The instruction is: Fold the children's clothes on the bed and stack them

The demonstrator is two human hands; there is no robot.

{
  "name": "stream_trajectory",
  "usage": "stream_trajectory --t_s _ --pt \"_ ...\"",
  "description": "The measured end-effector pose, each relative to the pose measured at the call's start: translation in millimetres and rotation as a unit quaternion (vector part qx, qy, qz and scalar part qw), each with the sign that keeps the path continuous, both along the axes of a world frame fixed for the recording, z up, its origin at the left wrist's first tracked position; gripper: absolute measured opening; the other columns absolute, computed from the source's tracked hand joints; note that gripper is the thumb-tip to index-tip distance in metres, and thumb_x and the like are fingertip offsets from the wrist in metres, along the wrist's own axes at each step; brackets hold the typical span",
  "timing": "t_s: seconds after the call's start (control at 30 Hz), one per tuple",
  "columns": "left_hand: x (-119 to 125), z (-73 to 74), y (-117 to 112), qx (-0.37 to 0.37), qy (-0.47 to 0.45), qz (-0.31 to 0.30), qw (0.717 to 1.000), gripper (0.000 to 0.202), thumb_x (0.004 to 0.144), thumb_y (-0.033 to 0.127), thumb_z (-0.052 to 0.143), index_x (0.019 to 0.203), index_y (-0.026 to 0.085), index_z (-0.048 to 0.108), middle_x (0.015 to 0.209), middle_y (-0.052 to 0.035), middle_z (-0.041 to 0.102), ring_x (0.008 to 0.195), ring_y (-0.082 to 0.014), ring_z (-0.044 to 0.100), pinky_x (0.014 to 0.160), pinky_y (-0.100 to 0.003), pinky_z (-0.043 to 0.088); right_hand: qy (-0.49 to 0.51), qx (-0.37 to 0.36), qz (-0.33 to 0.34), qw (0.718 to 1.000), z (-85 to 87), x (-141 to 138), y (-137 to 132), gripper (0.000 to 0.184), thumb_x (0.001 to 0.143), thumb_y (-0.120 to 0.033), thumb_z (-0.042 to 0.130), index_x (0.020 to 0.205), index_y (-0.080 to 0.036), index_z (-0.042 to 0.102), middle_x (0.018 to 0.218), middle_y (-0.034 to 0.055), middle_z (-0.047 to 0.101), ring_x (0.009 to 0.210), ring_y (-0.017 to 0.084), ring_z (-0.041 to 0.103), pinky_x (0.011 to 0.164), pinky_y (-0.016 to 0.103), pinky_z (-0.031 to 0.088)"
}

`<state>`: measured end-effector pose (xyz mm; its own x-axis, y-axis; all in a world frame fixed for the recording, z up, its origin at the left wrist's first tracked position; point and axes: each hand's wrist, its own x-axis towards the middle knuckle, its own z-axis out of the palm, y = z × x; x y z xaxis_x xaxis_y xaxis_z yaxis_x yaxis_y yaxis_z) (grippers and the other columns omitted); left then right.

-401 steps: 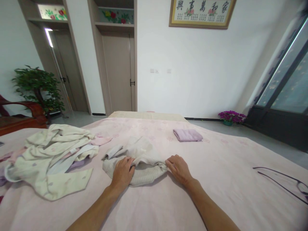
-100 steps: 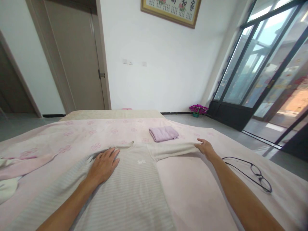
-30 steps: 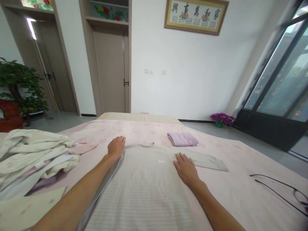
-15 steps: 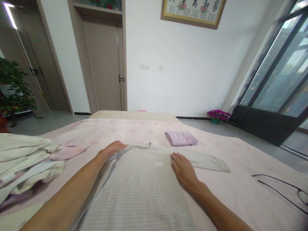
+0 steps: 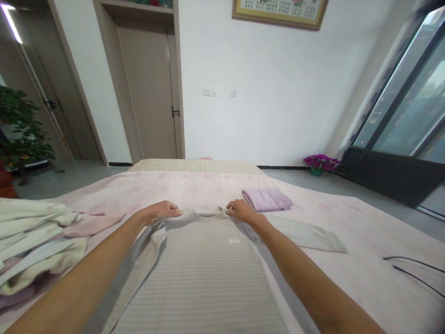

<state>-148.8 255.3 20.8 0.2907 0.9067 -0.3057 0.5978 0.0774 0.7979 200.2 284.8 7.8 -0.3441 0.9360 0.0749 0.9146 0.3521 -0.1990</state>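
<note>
A pale striped sweater (image 5: 205, 260) lies spread flat on the pink bedspread (image 5: 347, 222), neckline away from me. My left hand (image 5: 160, 211) pinches the left shoulder at the collar. At the right side of the collar my right hand (image 5: 240, 211) grips the fabric the same way. One sleeve (image 5: 306, 235) stretches out to the right; the left sleeve runs down under my left forearm.
A folded lilac cloth (image 5: 267, 199) rests just beyond my right hand. A heap of cream and pink clothes (image 5: 34, 241) lies at the left. Eyeglasses (image 5: 413, 271) sit at the right edge. Doors, a potted plant (image 5: 21, 125) and purple flowers (image 5: 320, 163) stand beyond the bed.
My right hand has moved from lying flat on the sweater's right side up to the collar and closed on it. My left hand has closed on the left shoulder.
</note>
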Motion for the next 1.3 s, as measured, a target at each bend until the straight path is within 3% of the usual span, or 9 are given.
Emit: stream_trajectory --t_s 0.1,0.2,0.33,0.43,0.67,0.83,0.93,1.17,1.3 --pt "0 1.7 12 0.130 0.067 0.019 0.989 0.046 0.069 0.062 0.062 0.078 0.017 0.065 0.066 0.0007 0.062 0.064 -0.0161 0.055 0.057 -0.024 0.041 -0.005 -0.013 0.007 1.000 0.0 6 3 0.023 0.084 -0.036 0.061 0.098 -0.020 0.073 0.097 0.0050 0.072 0.090 0.019 0.063 0.077 0.026 0.042" --pt "5 0.9 26 0.247 0.170 0.057 0.952 0.034 0.077 0.047 0.057 0.086 0.018 0.070 0.081 -0.0019 0.069 0.082 -0.0202 0.061 0.069 -0.025 0.044 0.021 0.023 -0.031 0.999 0.4 6 6 0.024 0.090 -0.034 0.054 0.103 -0.020 0.068 0.105 0.0047 0.068 0.091 0.017 0.061 0.075 0.026 0.040" --pt "18 -7.8 32 0.300 0.259 0.093 0.913 0.027 0.084 0.039 0.052 0.095 0.022 0.070 0.103 -0.0063 0.068 0.099 -0.0246 0.060 0.077 -0.029 0.043 0.013 0.072 -0.084 0.994 -10.5 2 11 0.023 0.096 -0.037 0.051 0.106 -0.021 0.063 0.112 0.0059 0.063 0.099 0.019 0.059 0.079 0.029 0.040" --pt "27 -17.1 29 0.309 0.317 0.093 0.892 0.025 0.087 0.036 0.052 0.095 0.023 0.070 0.103 -0.0089 0.066 0.095 -0.0264 0.062 0.077 -0.033 0.045 -0.023 0.089 -0.095 0.991 -24.5 2 13 0.024 0.098 -0.040 0.048 0.105 -0.021 0.062 0.109 0.0062 0.063 0.100 0.020 0.059 0.082 0.031 0.040" --pt "62 -30.5 22 0.355 0.381 0.080 0.850 0.034 0.095 0.021 0.039 0.115 0.018 0.066 0.124 -0.0149 0.061 0.121 -0.0293 0.054 0.104 -0.043 0.035 -0.017 0.204 -0.019 0.979 -25.3 3 6 0.026 0.098 -0.033 0.049 0.112 -0.018 0.064 0.113 0.0110 0.064 0.109 0.026 0.053 0.096 0.038 0.037" --pt "78 -54.9 11 0.351 0.372 -0.012 0.860 0.055 0.098 0.045 0.037 0.143 0.015 0.046 0.151 -0.0157 0.044 0.141 -0.0304 0.037 0.114 -0.043 0.026 0.008 0.137 0.092 0.986 -24.7 5 3 0.034 0.101 -0.034 0.040 0.119 -0.020 0.066 0.124 0.0074 0.066 0.115 0.021 0.056 0.103 0.035 0.036" --pt "78 -62.8 8 0.314 0.378 -0.021 0.871 0.065 0.098 0.052 0.031 0.151 0.013 0.033 0.159 -0.0167 0.030 0.147 -0.0317 0.026 0.117 -0.047 0.021 0.004 0.107 0.082 0.991 -29.7 5 5 0.040 0.101 -0.035 0.037 0.130 -0.020 0.061 0.135 0.0072 0.061 0.126 0.022 0.053 0.109 0.036 0.033" --pt "67 -44.3 -1 0.285 0.289 -0.073 0.911 0.067 0.094 0.047 0.038 0.153 0.016 0.030 0.161 -0.0129 0.026 0.149 -0.0268 0.023 0.119 -0.044 0.019 0.000 0.104 0.055 0.993 -29.2 5 8 0.043 0.102 -0.034 0.033 0.131 -0.018 0.061 0.137 0.0072 0.061 0.128 0.020 0.053 0.110 0.032 0.035" --pt "30 -36.0 -23 0.305 0.210 0.012 0.929 0.060 0.094 0.042 0.034 0.147 0.014 0.039 0.153 -0.0110 0.043 0.142 -0.0212 0.038 0.117 -0.034 0.026 -0.028 0.101 0.048 0.993 -29.6 4 9 0.043 0.102 -0.034 0.032 0.134 -0.019 0.057 0.139 0.0081 0.059 0.128 0.020 0.053 0.108 0.032 0.036"
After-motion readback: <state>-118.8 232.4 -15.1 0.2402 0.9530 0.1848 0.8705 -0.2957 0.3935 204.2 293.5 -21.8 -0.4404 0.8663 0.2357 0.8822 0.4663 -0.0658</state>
